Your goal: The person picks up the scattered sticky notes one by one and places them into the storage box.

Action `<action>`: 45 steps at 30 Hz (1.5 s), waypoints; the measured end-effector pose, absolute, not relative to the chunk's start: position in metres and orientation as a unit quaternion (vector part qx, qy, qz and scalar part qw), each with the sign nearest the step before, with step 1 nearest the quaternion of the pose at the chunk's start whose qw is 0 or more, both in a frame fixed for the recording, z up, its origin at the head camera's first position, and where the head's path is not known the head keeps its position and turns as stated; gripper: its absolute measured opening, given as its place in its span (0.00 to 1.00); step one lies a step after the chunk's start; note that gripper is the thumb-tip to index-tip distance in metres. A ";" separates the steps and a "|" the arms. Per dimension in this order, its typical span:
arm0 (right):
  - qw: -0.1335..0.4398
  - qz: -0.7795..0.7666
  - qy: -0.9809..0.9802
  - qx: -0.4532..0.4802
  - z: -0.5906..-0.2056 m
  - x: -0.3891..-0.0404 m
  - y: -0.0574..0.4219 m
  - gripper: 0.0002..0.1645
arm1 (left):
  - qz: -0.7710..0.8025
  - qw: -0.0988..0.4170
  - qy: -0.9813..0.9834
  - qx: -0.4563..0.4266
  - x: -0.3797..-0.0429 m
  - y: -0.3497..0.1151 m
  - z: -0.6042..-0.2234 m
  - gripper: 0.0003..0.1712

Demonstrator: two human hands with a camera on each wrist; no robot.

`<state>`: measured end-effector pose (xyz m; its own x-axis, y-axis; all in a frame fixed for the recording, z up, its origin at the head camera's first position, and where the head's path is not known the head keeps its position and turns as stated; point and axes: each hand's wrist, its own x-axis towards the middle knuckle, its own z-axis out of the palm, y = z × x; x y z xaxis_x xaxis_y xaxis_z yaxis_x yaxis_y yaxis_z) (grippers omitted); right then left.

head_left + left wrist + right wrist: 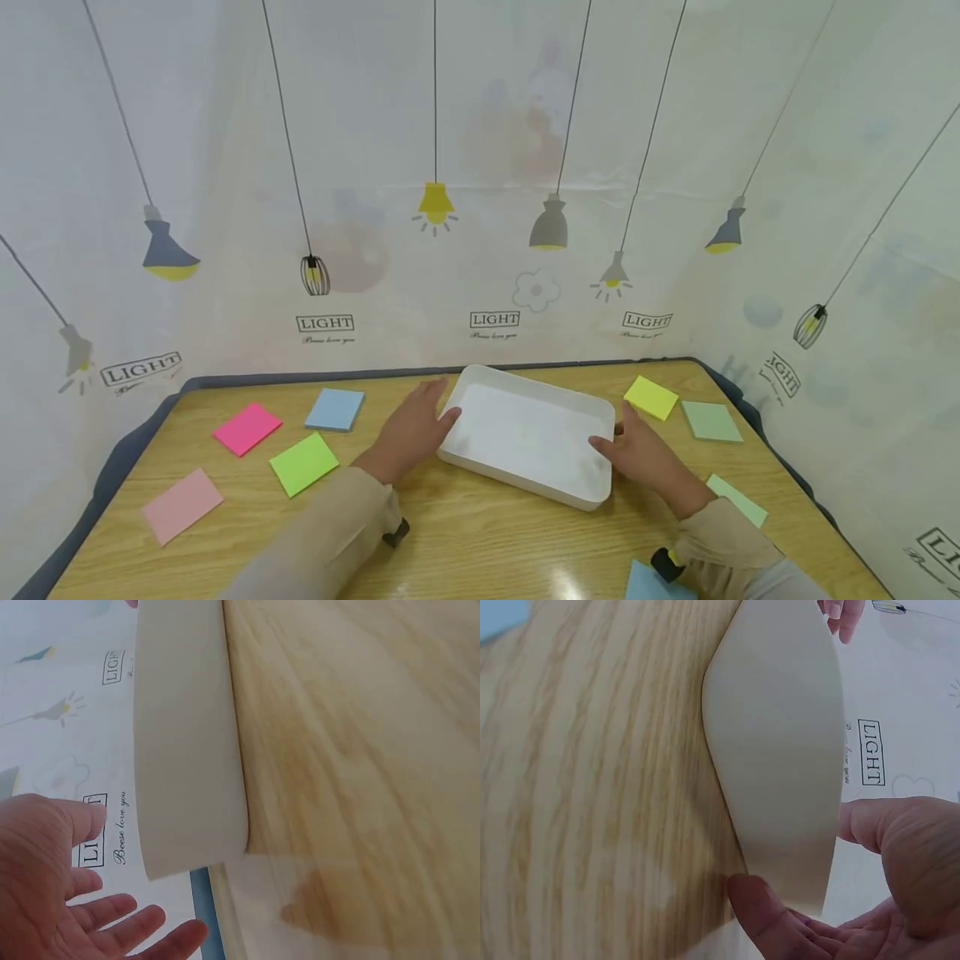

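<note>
A shallow white rectangular tray [525, 433] sits at a slant on the wooden table, with nothing inside it. At its left end is my left hand [408, 433], thumb near the rim; in the left wrist view the fingers of this hand [52, 892] are spread and stand apart from the tray's wall [187, 750]. My right hand [645, 450] holds the right end, thumb over the rim and fingers outside. The right wrist view shows this hand [915, 862] around the tray's end wall [780, 750], its fingertips low by the table.
Left on the table [465, 542] lie hot pink [247, 429], blue [334, 409], lime [303, 464] and pale pink [182, 505] sticky notes. On the right are yellow [651, 397], two pale green [712, 421] and blue [660, 582] ones. A lamp-printed curtain [397, 333] surrounds the table's back and sides.
</note>
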<state>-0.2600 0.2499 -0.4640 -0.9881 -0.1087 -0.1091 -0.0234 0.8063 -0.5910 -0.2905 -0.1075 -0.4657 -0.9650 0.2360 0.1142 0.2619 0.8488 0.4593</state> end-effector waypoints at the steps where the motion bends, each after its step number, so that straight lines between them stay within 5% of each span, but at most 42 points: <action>1: 0.078 -0.311 0.947 -0.023 -0.464 -0.260 0.250 0.55 | -0.247 0.027 -0.961 -0.123 -0.292 -0.105 -0.465 0.38; 16: 0.098 -0.369 0.924 -0.002 -0.472 -0.267 0.245 0.29 | -0.270 -0.009 -0.963 -0.007 -0.317 -0.088 -0.457 0.29; 27: 0.098 -0.356 0.929 -0.001 -0.468 -0.268 0.248 0.14 | -0.243 0.014 -0.970 -0.011 -0.326 -0.084 -0.463 0.16; 45: 0.113 -0.340 0.934 0.001 -0.475 -0.275 0.245 0.10 | -0.270 0.013 -0.963 -0.015 -0.317 -0.095 -0.473 0.10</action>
<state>-0.2746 0.2450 -0.4754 -0.9743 -0.0746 -0.2125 0.0796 0.7687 -0.6346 -0.3170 -0.0946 -0.4733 -0.9992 0.0215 0.0323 0.0351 0.8534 0.5201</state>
